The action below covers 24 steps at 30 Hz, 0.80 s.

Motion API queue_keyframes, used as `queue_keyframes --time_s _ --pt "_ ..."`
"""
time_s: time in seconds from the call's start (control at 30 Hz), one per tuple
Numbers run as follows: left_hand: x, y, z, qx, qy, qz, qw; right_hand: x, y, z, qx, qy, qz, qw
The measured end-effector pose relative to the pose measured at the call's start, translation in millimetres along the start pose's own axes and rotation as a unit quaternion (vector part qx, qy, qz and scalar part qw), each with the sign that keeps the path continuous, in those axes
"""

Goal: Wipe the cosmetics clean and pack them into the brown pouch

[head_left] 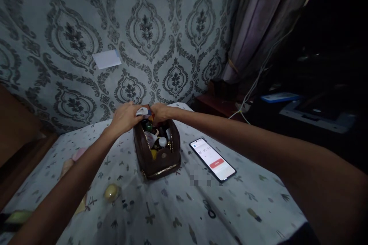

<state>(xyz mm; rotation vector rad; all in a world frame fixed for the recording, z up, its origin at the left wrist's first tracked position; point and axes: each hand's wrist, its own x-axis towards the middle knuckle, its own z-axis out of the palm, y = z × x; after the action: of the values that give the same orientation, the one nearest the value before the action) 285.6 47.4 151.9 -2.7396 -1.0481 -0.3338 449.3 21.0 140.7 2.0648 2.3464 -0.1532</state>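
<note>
A brown zip pouch [143, 162] lies on the patterned sheet with its gold zipper open. Inside it I make out a white-capped container [162, 142], a green item [148, 126] and a yellow item [154, 154]. At the pouch's far left edge, my left hand [125, 118] is closed over the rim. My right hand [161, 112] bends down into the far end, its fingertips mostly hidden; what they pinch, if anything, does not show. Between both hands sits a small orange, blue and white packet [148, 112], partly covered.
A phone [212, 159] with a running timer lies right of the pouch. A round yellowish ball-like item [111, 192] rests on the sheet [149, 206] at front left. Pink and beige items [66, 167] lie partly behind my left forearm. Patterned wallpaper [146, 26] rises behind; cables [258, 72] hang at right.
</note>
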Motion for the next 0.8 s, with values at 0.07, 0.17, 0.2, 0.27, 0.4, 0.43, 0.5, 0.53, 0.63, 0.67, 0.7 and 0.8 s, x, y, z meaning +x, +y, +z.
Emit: queue_keyframes --time_s 0.07,0.17,0.2,0.27,0.4,0.43,0.5,0.53,0.63,0.67,0.7,0.8 --pt "19.4 2.7 3.1 0.058 -0.062 0.003 0.996 0.0 0.3 1.9 -0.005 -0.001 0.007 1.0" --pt "35.2 5.8 6.6 0.101 -0.14 -0.021 0.985 0.2 -0.6 5.2 -0.004 -0.015 0.017 1.0" --pt "38.7 6.5 6.9 0.107 -0.155 -0.028 0.982 0.5 -1.0 6.3 -0.002 -0.022 0.018 1.0" --pt "44.4 7.2 6.4 0.114 -0.172 -0.036 0.978 2.5 -1.7 8.9 -0.002 -0.035 0.018 0.999" --pt "50.0 7.1 4.7 0.137 -0.182 -0.043 0.973 12.6 -1.7 17.8 -0.014 -0.04 0.019 0.999" --pt "50.2 7.0 4.6 0.14 -0.179 -0.042 0.973 16.0 -1.6 21.0 -0.016 -0.039 0.026 0.999" --pt "49.8 6.6 5.0 0.141 -0.174 -0.038 0.974 22.6 -1.8 28.3 -0.014 -0.041 0.047 0.998" --pt "49.3 6.5 5.3 0.139 -0.172 -0.036 0.975 25.4 -2.1 31.8 -0.01 -0.043 0.057 0.997" --pt "47.9 6.5 6.0 0.132 -0.171 -0.036 0.976 30.0 -3.0 40.2 -0.001 -0.043 0.071 0.997" --pt "47.5 6.7 6.1 0.132 -0.171 -0.037 0.976 30.5 -2.9 41.6 0.0 -0.041 0.07 0.997" --pt "47.0 6.8 6.2 0.133 -0.17 -0.039 0.976 30.7 -2.4 42.3 0.001 -0.039 0.068 0.997" --pt "45.8 6.1 6.5 0.139 -0.17 -0.041 0.975 31.2 1.0 40.7 0.007 -0.043 0.05 0.998"
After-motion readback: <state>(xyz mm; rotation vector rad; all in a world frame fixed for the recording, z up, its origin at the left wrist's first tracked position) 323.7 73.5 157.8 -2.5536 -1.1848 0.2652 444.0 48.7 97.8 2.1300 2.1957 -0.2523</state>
